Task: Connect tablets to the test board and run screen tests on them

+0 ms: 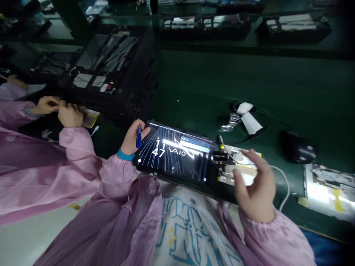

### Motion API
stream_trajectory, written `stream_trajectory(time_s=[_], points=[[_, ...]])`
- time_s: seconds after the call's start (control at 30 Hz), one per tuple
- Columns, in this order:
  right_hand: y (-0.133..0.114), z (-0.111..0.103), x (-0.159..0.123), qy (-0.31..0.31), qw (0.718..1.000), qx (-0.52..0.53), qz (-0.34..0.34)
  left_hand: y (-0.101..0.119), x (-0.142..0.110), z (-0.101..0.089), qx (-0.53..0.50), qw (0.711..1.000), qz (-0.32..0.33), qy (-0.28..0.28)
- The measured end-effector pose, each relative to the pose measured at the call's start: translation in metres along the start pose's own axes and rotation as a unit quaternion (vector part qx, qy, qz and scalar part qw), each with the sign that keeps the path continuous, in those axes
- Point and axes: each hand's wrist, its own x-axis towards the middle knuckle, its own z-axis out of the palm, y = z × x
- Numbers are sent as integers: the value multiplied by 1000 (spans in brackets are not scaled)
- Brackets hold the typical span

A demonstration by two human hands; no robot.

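Observation:
My left hand (pixel 132 137) grips the left end of a dark tablet (pixel 191 168), with the thumb over its top corner. A small blue pen-like piece (pixel 139 137) also sits in that hand. The tablet's screen is lit and shows the time 11:47 and the word VAIO. To its right lies an opened device part (pixel 225 173), pale with yellow tape edges. Slightly blurred, my right hand (pixel 256 186) is over that part's right side, thumb and fingers apart. A white cable (pixel 283 177) runs from the part behind this hand; whether they touch I cannot tell.
A black mouse (pixel 298 147) and a coiled black cable with white tags (pixel 251 123) lie behind. Another opened silver device (pixel 330 192) is at right. Stacked black trays (pixel 133 70) stand at back left. A co-worker's hands (pixel 70 113) work at left.

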Motion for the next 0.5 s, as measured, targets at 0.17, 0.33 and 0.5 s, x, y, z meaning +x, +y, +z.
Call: stream_trajectory(time_s=[0.17, 0.33, 0.5], points=[[-52, 22, -7, -249, 942, 17, -225, -12, -4, 6, -52, 999, -12, 11], [-50, 34, 6, -141, 978, -96, -117, -22, -4, 10, -84, 996, -1, -1], [-58, 40, 9, -185, 964, -84, -173, -28, -6, 13, -97, 995, 4, -10]])
